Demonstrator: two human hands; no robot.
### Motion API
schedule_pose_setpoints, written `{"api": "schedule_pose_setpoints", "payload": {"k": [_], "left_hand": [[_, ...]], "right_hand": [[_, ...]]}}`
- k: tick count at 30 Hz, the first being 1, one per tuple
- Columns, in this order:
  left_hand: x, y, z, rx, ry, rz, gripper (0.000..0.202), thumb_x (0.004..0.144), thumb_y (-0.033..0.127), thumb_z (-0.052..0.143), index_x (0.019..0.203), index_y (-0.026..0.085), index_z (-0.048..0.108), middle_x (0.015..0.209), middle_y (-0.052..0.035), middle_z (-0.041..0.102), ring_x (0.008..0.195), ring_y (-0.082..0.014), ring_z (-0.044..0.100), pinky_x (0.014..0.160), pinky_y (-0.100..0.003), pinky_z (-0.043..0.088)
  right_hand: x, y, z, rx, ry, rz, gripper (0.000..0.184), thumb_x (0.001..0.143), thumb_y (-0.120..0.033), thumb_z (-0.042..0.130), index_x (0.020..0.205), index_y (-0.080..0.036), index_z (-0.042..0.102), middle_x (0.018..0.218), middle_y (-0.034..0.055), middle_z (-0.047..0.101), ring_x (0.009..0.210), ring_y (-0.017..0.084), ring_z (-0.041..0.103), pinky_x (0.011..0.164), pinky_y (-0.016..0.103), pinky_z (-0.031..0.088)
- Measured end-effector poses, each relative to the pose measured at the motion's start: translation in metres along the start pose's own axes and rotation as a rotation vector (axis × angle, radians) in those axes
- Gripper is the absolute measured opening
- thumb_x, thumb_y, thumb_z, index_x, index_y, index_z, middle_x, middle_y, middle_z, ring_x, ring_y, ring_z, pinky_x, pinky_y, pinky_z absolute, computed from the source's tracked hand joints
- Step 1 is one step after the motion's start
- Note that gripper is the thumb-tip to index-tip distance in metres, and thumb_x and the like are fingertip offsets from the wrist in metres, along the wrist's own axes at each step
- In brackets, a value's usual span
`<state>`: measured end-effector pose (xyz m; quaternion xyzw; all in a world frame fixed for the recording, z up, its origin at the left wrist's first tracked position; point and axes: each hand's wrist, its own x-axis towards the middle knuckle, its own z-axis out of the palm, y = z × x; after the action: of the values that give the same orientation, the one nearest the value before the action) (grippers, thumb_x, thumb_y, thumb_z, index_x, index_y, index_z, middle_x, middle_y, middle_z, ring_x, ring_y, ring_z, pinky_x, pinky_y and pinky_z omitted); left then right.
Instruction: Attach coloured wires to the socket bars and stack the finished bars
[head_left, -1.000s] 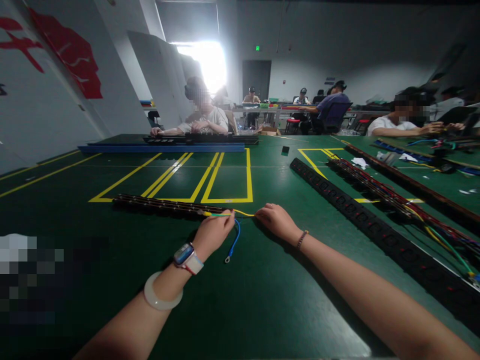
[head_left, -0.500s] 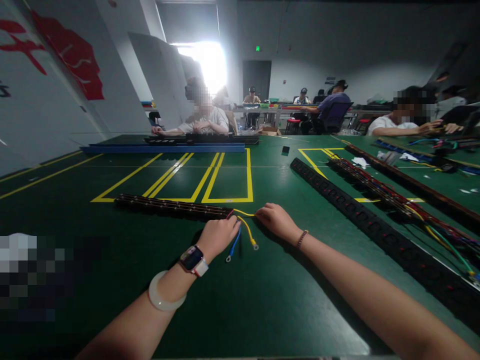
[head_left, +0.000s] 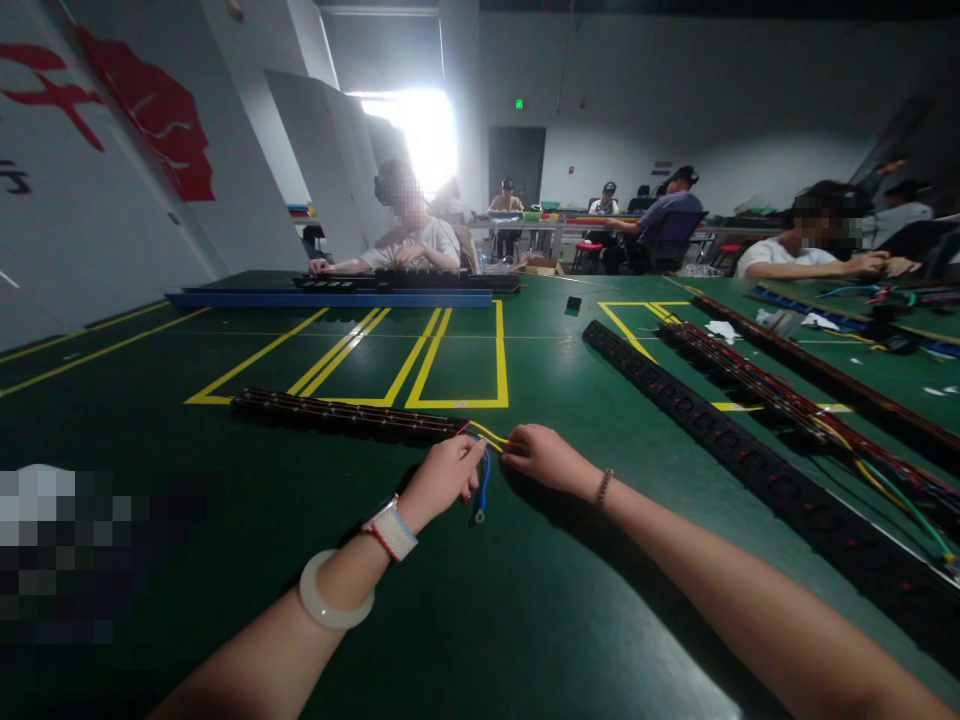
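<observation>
A long black strip [head_left: 345, 412] with bare conductors along its top lies on the green table, its wire end toward my hands. My left hand [head_left: 450, 468] is closed at that end, its fingertips pinching at the wires. From them runs a blue wire [head_left: 486, 482] with a ring terminal at its tip. My right hand [head_left: 546, 456] is closed around two yellow wires [head_left: 491, 436] that come from the strip's end; their tips are hidden in the hand. A thin red wire [head_left: 463, 428] shows just above my left fingers.
On the right lie a long black socket strip [head_left: 697, 415] and a strip loaded with coloured wires [head_left: 757, 375]. A blue rail [head_left: 330, 299] spans the far side, where a person [head_left: 420, 240] sits. Yellow tape lines mark the green table [head_left: 570, 620].
My right hand has moved slightly down and left, and the second yellow wire now runs to it too. My left hand has turned slightly; the blue wire's tip has swung right.
</observation>
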<state>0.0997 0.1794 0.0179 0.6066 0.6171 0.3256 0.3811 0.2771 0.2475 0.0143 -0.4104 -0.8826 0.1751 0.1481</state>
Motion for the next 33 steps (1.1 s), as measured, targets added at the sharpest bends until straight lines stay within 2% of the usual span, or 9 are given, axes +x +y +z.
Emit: {"api": "schedule_pose_setpoints", "payload": {"k": [4, 7, 10, 15, 19, 24, 29, 31, 33], "left_hand": [[0.001, 0.003, 0.002, -0.319, -0.074, -0.123, 0.025, 0.089, 0.038, 0.045, 0.086, 0.013, 0.05, 0.059, -0.0007, 0.06, 0.049, -0.0133, 0.061, 0.043, -0.021, 0.044], [-0.002, 0.011, 0.002, -0.481, -0.103, -0.182, 0.019, 0.091, 0.029, 0.045, 0.09, 0.011, 0.05, 0.072, -0.0063, 0.065, 0.064, -0.0156, 0.067, 0.058, -0.026, 0.052], [-0.006, 0.016, 0.001, -0.612, -0.151, -0.204, 0.017, 0.091, 0.026, 0.047, 0.096, 0.011, 0.051, 0.086, -0.0114, 0.067, 0.074, -0.0166, 0.068, 0.073, -0.032, 0.054], [-0.009, 0.015, 0.002, -0.856, -0.271, -0.17, 0.015, 0.092, 0.021, 0.047, 0.098, 0.012, 0.056, 0.1, -0.0121, 0.067, 0.09, -0.0157, 0.066, 0.09, -0.033, 0.049], [-0.008, 0.014, 0.007, -0.99, -0.228, -0.201, 0.016, 0.092, 0.015, 0.044, 0.093, 0.012, 0.059, 0.101, -0.011, 0.067, 0.093, -0.0153, 0.064, 0.089, -0.031, 0.048], [-0.007, 0.013, 0.011, -0.973, -0.169, -0.235, 0.016, 0.09, 0.012, 0.046, 0.086, 0.012, 0.061, 0.092, -0.0085, 0.068, 0.091, -0.014, 0.063, 0.087, -0.026, 0.047], [-0.006, 0.008, 0.012, -0.925, -0.142, -0.226, 0.015, 0.091, 0.018, 0.048, 0.087, 0.012, 0.061, 0.086, -0.0061, 0.067, 0.083, -0.0122, 0.062, 0.078, -0.023, 0.048], [-0.006, 0.007, 0.012, -0.922, -0.14, -0.246, 0.014, 0.091, 0.02, 0.049, 0.088, 0.012, 0.06, 0.082, -0.0046, 0.066, 0.076, -0.0112, 0.062, 0.07, -0.021, 0.048], [-0.006, 0.008, 0.012, -0.941, -0.145, -0.258, 0.015, 0.091, 0.02, 0.048, 0.086, 0.012, 0.06, 0.078, -0.004, 0.065, 0.07, -0.0106, 0.061, 0.065, -0.021, 0.048]], "right_hand": [[0.001, -0.002, -0.002, -0.04, 0.006, 0.024, 0.012, 0.081, -0.022, 0.058, 0.088, -0.014, 0.064, 0.09, 0.0095, 0.065, 0.083, 0.017, 0.059, 0.072, 0.024, 0.041], [0.0, -0.003, -0.007, 0.005, 0.012, 0.058, 0.013, 0.083, -0.019, 0.055, 0.093, -0.014, 0.062, 0.092, 0.0088, 0.067, 0.084, 0.016, 0.062, 0.07, 0.022, 0.042], [-0.002, -0.009, -0.01, 0.028, 0.001, 0.048, 0.019, 0.085, -0.015, 0.049, 0.101, -0.015, 0.061, 0.095, 0.0081, 0.068, 0.085, 0.016, 0.063, 0.071, 0.021, 0.044], [-0.016, -0.033, -0.006, -0.25, -0.014, -0.018, 0.023, 0.089, -0.011, 0.042, 0.102, -0.015, 0.059, 0.096, 0.0107, 0.065, 0.081, 0.017, 0.064, 0.069, 0.024, 0.046], [-0.031, -0.055, 0.005, -0.357, -0.027, -0.059, 0.034, 0.087, -0.007, 0.038, 0.119, -0.011, 0.049, 0.106, 0.0165, 0.059, 0.078, 0.019, 0.064, 0.065, 0.027, 0.049], [-0.041, -0.069, 0.009, -0.192, 0.013, -0.091, 0.04, 0.087, -0.014, 0.042, 0.126, -0.007, 0.044, 0.113, 0.0192, 0.054, 0.092, 0.021, 0.059, 0.078, 0.03, 0.05], [-0.043, -0.07, -0.004, 0.068, -0.019, -0.128, 0.036, 0.086, -0.025, 0.051, 0.119, -0.011, 0.053, 0.111, 0.0146, 0.054, 0.099, 0.019, 0.055, 0.089, 0.03, 0.044], [-0.04, -0.069, -0.015, 0.101, -0.056, -0.154, 0.028, 0.089, -0.028, 0.049, 0.11, -0.014, 0.06, 0.106, 0.0123, 0.057, 0.096, 0.018, 0.054, 0.087, 0.029, 0.044], [-0.035, -0.066, -0.026, 0.089, -0.037, -0.16, 0.026, 0.091, -0.03, 0.045, 0.099, -0.016, 0.065, 0.101, 0.01, 0.06, 0.091, 0.017, 0.055, 0.081, 0.027, 0.044]]}}
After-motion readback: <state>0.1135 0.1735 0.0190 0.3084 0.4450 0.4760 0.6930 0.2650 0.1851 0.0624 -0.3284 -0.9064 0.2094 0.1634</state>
